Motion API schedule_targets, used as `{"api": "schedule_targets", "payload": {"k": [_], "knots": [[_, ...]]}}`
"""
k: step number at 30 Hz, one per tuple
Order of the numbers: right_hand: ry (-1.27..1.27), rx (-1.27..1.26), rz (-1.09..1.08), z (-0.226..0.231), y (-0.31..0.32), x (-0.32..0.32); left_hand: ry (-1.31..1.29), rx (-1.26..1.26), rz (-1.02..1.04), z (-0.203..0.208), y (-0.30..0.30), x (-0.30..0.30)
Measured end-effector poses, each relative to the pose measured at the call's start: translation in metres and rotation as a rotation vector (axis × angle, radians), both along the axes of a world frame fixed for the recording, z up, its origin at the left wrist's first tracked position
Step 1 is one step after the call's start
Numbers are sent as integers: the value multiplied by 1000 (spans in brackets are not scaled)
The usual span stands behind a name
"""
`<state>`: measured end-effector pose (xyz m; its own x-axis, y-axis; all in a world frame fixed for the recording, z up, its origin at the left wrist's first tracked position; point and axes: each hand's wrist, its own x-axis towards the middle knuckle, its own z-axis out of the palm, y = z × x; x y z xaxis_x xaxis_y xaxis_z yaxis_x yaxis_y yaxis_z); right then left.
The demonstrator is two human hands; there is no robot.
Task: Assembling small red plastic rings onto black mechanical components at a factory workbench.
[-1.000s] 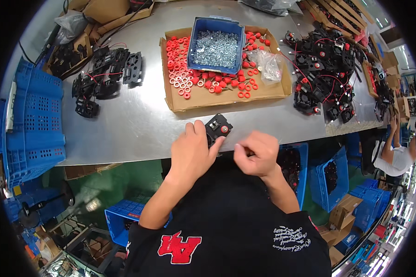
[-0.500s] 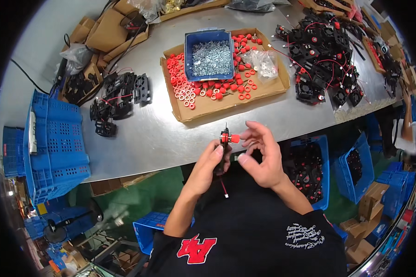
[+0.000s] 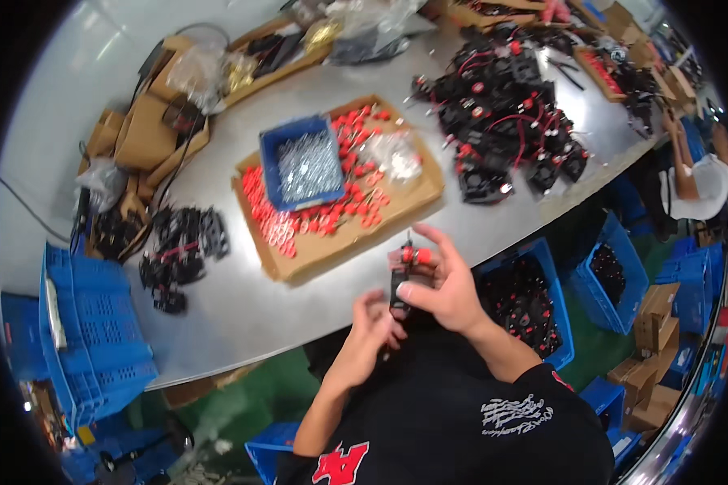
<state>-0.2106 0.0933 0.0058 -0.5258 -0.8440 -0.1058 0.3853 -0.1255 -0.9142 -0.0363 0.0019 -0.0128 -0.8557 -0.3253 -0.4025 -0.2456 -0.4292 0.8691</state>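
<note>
1. Right hand [image 3: 453, 293] is pinching a black part [image 3: 399, 293] with a red knob [image 3: 420, 255], just over the table's [image 3: 315, 311] near edge.
2. Left hand [image 3: 367, 335] is hanging right beside it, fingers loosely bent and apart; can't tell if they're touching it.
3. Cardboard tray [image 3: 396, 212] is sitting beyond, holding a blue bin [image 3: 268, 166] of little metal bits.

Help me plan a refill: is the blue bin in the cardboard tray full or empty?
The blue bin is partly filled: small silvery metal pieces cover its bottom, bare wall showing above. Depth: cannot tell.
</note>
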Motion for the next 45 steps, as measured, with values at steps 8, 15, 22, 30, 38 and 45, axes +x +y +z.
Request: {"api": "schedule_targets", "payload": {"k": [8, 15, 22, 30, 38, 45], "knots": [[875, 151, -476, 66, -39, -174, 63, 169, -271, 17, -12, 3], [1778, 339, -771, 57, -58, -265, 165, 203, -270, 18, -14, 18], [1361, 282, -638, -30, -10, -81, -250, -597, 425, 18, -59, 66], [1354, 216, -543, -43, -20, -42, -728, -1962, 617, 10, -214, 55], [1301, 228, -559, -42, -17, -41, -574, -1187, 880, 25, -228, 73], [812, 128, -319, -21, -8, 13, 379, -170, 954, 46, -129, 107]]}}
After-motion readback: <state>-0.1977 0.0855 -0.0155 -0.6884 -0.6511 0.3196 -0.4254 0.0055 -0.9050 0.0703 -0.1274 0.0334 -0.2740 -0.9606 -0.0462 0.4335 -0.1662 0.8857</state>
